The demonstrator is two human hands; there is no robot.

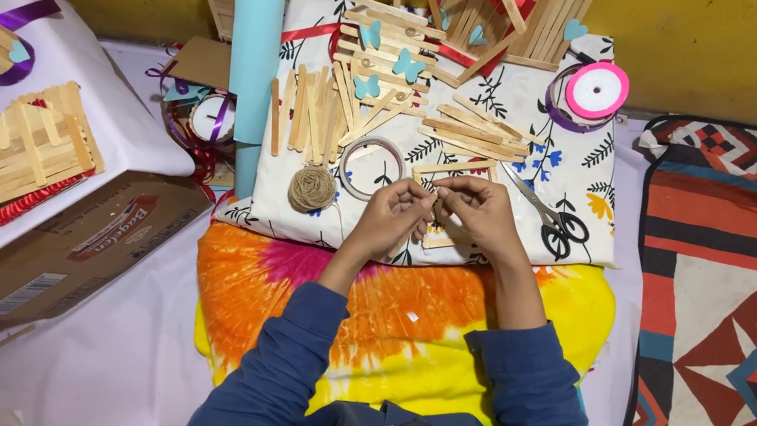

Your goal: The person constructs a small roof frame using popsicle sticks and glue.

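Left hand [392, 213] and right hand [480, 214] meet over the floral cloth [577, 174], fingers pinched together on a flat wooden stick [455, 166]. Just left sits a rough twine ball [312, 188]; smooth scissors [549, 220] lie right, a glossy pink ribbon spool [598, 89] beyond.

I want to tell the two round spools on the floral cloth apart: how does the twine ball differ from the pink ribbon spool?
The twine ball is brown and rough-looking; the pink ribbon spool is bright pink with a white centre. The twine ball lies close beside the left hand, while the pink ribbon spool lies at the far right corner of the floral cloth, away from both hands. Both are round and rest on the cloth.
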